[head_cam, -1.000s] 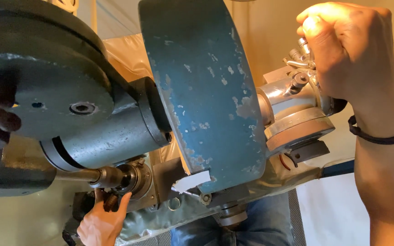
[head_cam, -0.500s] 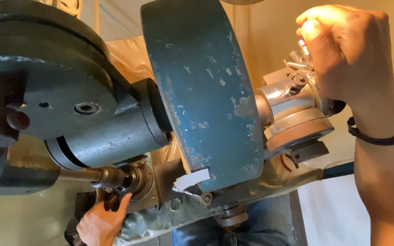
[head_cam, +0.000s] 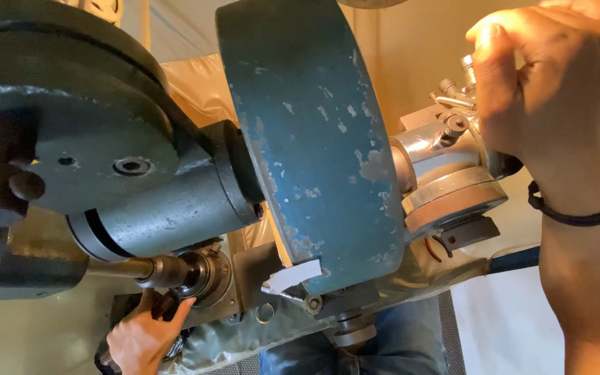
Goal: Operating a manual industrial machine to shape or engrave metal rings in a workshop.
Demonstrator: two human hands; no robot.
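Two hands [head_cam: 543, 90] – one machine [head_cam: 314, 139]; one wristband [head_cam: 578, 212]

Wheel guard [head_cam: 314, 139] chipped blue; wristband [head_cam: 578, 208] black; pulley [head_cam: 71, 118] dark grey

Warm, yellowish light is cast from the upper right of the frame, where the right hand [head_cam: 546, 104] is overexposed to a glare along its knuckles. The dark pulley [head_cam: 71, 118] at the upper left and the left hand [head_cam: 144, 337] at the lower left are left in deep shadow. The blue wheel guard [head_cam: 314, 132] is rendered slightly soft, and bright highlights are seen on the polished metal fittings [head_cam: 446, 139].
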